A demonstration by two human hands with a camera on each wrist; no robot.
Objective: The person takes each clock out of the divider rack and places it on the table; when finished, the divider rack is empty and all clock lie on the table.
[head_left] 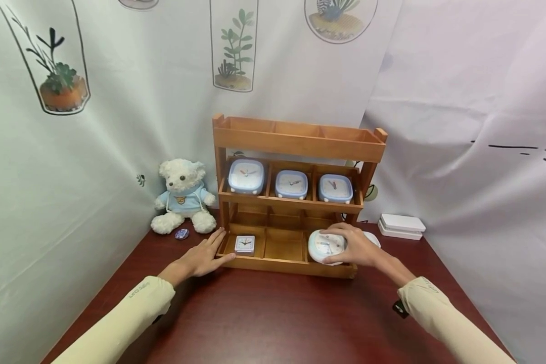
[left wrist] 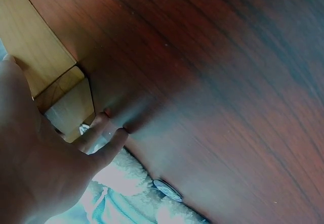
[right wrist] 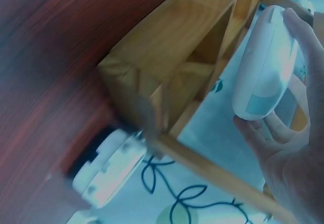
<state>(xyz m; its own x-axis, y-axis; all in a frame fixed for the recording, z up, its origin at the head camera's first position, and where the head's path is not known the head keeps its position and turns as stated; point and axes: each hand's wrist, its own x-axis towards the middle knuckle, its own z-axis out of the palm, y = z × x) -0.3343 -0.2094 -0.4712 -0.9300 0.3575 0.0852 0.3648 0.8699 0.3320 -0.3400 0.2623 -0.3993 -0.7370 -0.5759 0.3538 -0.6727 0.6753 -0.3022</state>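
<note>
My right hand (head_left: 357, 246) grips a round-cornered white and pale-blue alarm clock (head_left: 320, 246) by its edges, thumb below and fingers above. In the head view the clock is at the right compartment of the bottom tier of a wooden shelf (head_left: 296, 268); the right wrist view shows the clock (right wrist: 260, 70) side-on. My left hand (head_left: 203, 257) lies at the shelf's left end with fingers extended, thumb along the front board. Near that thumb a small square clock (head_left: 244, 244) stands in the left compartment. Three blue-rimmed clocks (head_left: 246, 176) fill the middle tier.
A white teddy bear (head_left: 182, 194) in a blue hoodie sits left of the shelf, a small blue-patterned disc (head_left: 181, 234) before it. White boxes (head_left: 401, 226) lie at the right on the dark red table (head_left: 273, 318). A white rounded object (head_left: 373, 239) is partly hidden behind my right hand.
</note>
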